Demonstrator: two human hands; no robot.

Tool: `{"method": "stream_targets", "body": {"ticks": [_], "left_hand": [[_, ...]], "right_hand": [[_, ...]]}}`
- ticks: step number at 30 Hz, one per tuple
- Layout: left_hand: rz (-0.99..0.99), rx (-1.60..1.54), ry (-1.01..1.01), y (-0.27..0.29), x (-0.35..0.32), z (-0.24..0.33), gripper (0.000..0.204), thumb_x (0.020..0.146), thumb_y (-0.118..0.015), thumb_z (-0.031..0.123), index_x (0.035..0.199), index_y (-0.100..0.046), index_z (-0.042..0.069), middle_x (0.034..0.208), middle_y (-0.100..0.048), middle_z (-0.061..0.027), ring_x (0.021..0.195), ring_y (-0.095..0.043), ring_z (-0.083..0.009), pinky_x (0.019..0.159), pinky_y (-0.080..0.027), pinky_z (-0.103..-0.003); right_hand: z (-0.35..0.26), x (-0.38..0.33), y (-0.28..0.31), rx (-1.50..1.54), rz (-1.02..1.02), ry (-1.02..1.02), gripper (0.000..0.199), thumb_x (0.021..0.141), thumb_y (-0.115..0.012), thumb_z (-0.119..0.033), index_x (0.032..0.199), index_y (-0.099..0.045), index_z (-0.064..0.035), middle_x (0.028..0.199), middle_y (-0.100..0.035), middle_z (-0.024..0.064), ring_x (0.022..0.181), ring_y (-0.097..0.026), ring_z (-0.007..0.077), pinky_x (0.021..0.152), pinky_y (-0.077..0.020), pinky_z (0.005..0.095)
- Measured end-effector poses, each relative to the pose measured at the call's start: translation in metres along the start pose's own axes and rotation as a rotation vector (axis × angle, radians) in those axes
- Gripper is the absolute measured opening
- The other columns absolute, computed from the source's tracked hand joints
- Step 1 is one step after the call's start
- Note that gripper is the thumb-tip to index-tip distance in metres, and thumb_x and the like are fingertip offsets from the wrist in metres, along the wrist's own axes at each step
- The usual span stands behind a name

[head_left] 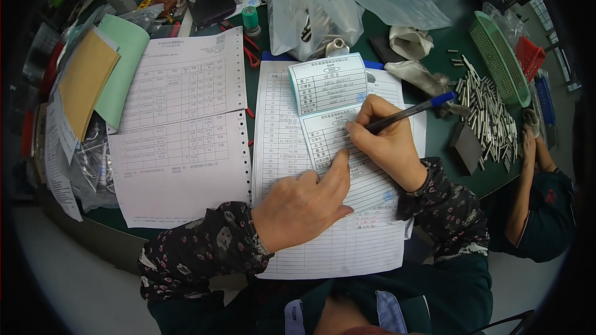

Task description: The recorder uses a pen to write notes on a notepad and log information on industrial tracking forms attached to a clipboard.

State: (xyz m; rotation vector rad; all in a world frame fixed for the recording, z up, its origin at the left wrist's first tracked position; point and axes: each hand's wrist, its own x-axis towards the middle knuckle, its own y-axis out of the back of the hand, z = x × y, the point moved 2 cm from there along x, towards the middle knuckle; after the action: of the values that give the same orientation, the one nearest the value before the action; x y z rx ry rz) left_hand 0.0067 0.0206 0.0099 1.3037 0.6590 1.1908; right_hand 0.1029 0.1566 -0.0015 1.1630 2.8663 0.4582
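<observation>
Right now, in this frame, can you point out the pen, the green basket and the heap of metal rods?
Pen (411, 112): head view, on its dark barrel.
Green basket (500, 61): head view, on its perforated surface.
Heap of metal rods (487, 115): head view, mid-heap.

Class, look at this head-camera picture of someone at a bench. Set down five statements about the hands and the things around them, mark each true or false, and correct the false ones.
1. The right hand holds a pen. True.
2. The left hand also holds a pen. False: the left hand lies on the papers.
3. Metal pins lie right of the papers. True.
4. The mesh basket is black. False: the mesh basket is green.
5. Patterned sleeves cover the writer's forearms. True.
</observation>
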Motion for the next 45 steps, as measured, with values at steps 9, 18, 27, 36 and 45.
{"method": "stream_targets", "body": {"ticks": [9,18,27,36,45], "left_hand": [[0.020,-0.031,0.003,0.0002,0.0007,-0.0006,0.051,0.071,-0.066,0.034,0.100,-0.055,-0.007,0.116,-0.050,-0.0219,0.049,-0.044,-0.0089,0.041,-0.040,-0.019],[0.036,-0.043,0.001,-0.0002,-0.0009,-0.0004,0.047,0.072,-0.065,0.032,0.098,-0.055,-0.006,0.114,-0.050,-0.0208,0.050,-0.044,-0.0091,0.038,-0.039,-0.020],[0.016,-0.048,0.012,0.0013,-0.0007,-0.0004,0.051,0.072,-0.065,0.033,0.101,-0.054,-0.007,0.116,-0.050,-0.0222,0.049,-0.047,-0.0097,0.041,-0.041,-0.020],[0.015,-0.053,0.003,0.0003,-0.0001,-0.0006,0.051,0.072,-0.065,0.033,0.100,-0.054,-0.007,0.115,-0.050,-0.0228,0.049,-0.047,-0.0094,0.040,-0.041,-0.019],[0.018,-0.037,0.005,0.0007,0.0000,-0.0004,0.050,0.072,-0.065,0.033,0.101,-0.055,-0.007,0.116,-0.049,-0.0227,0.048,-0.046,-0.0090,0.040,-0.040,-0.019]], "right_hand": [[-0.0009,0.0007,-0.0022,0.015,-0.001,0.001,0.017,0.069,-0.058,-0.003,0.062,-0.042,-0.0030,0.057,-0.041,-0.0017,0.054,-0.034,0.0044,0.046,-0.0278,0.0204],[-0.0024,-0.0004,-0.0045,0.016,-0.002,-0.041,0.016,0.069,-0.057,-0.002,0.063,-0.043,-0.0027,0.057,-0.041,-0.0010,0.054,-0.035,0.0052,0.047,-0.0289,0.0208],[-0.0020,0.0003,-0.0043,-0.003,-0.007,-0.026,0.016,0.070,-0.057,-0.002,0.063,-0.043,-0.0026,0.057,-0.041,-0.0011,0.053,-0.035,0.0050,0.046,-0.0286,0.0205],[0.0003,0.0001,-0.0015,-0.031,-0.038,0.010,0.018,0.073,-0.059,-0.002,0.066,-0.043,-0.0041,0.059,-0.044,-0.0036,0.054,-0.036,0.0015,0.047,-0.0284,0.0175],[-0.0008,0.0001,-0.0019,-0.017,-0.019,0.003,0.017,0.073,-0.059,-0.002,0.066,-0.043,-0.0043,0.058,-0.043,-0.0040,0.054,-0.035,0.0015,0.047,-0.0277,0.0177]]}}
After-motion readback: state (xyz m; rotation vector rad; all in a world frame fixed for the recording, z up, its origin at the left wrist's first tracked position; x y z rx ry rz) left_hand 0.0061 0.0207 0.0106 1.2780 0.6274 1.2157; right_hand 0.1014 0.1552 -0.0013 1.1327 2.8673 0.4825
